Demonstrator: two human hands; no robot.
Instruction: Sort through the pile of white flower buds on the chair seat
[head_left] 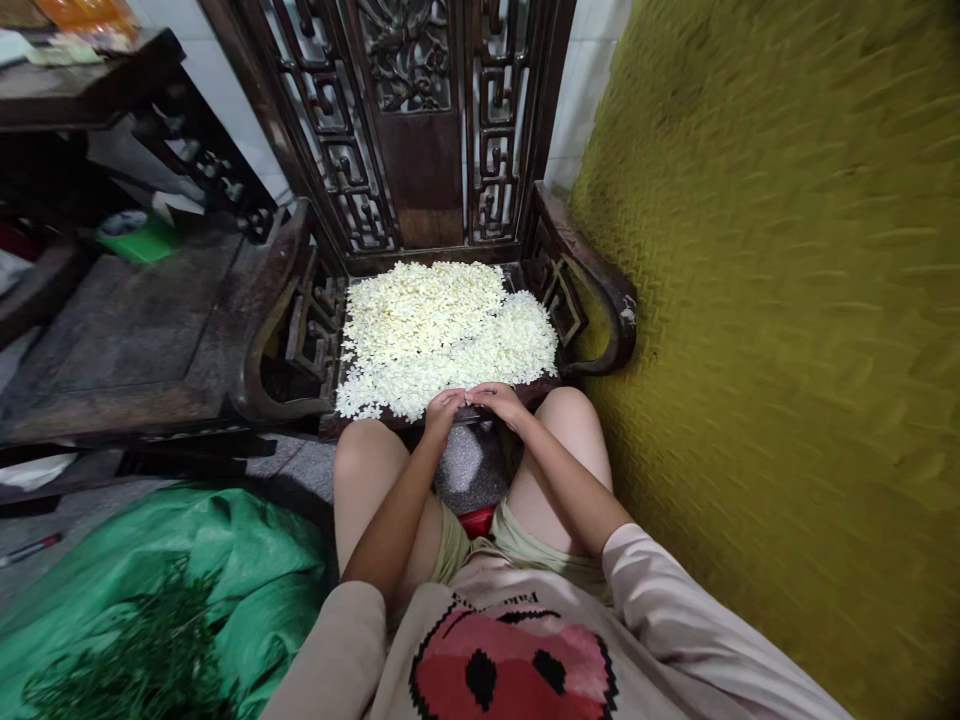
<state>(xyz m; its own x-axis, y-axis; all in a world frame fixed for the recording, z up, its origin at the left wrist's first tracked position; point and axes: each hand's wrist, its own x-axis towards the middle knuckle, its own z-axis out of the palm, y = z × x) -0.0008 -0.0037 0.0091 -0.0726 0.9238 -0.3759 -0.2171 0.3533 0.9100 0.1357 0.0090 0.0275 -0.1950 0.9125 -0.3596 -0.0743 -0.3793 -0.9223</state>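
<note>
1. Head view: both hands meet at the near edge of the white blossom pile [442, 325]. The pile covers the seat of a carved dark wooden chair [600, 290] straight ahead, just beyond the person's knees.
2. Left hand [444, 408]: fingers curled in, tips at the front blossoms and touching the other hand's fingertips.
3. Right hand [499, 398]: palm down, fingers bent over the same spot.
4. Grasp state: can't tell for either hand. The fingers look pinched together, but anything between them is too small to resolve.
5. Handling, my judgement: the blossoms look light and loose, so a gentle fingertip pinch suits them. A hard squeeze would probably bruise the petals.
6. Better to work from the front edge inward. The pile sits right at the seat lip, with stragglers at the near left corner, and a sweeping wrist could push some off.
7. Forearms should stay clear of the heap. They run above the thighs, which looks fine.
8. Around: green tarp [225, 560] with a bundle of green stems [135, 660] at lower left, a low dark table [127, 330] left of the chair, and a yellow-green textured surface [787, 300] filling the right side.
9. Hidden: the undersides of the fingertips and the seat surface under the pile.
10. Red object [476, 520] between the thighs is mostly covered by the shorts [525, 545]; can't identify it.
11. Right side is motion-blurred, and items on the shelf [82, 80] at top left are cut off.
</note>
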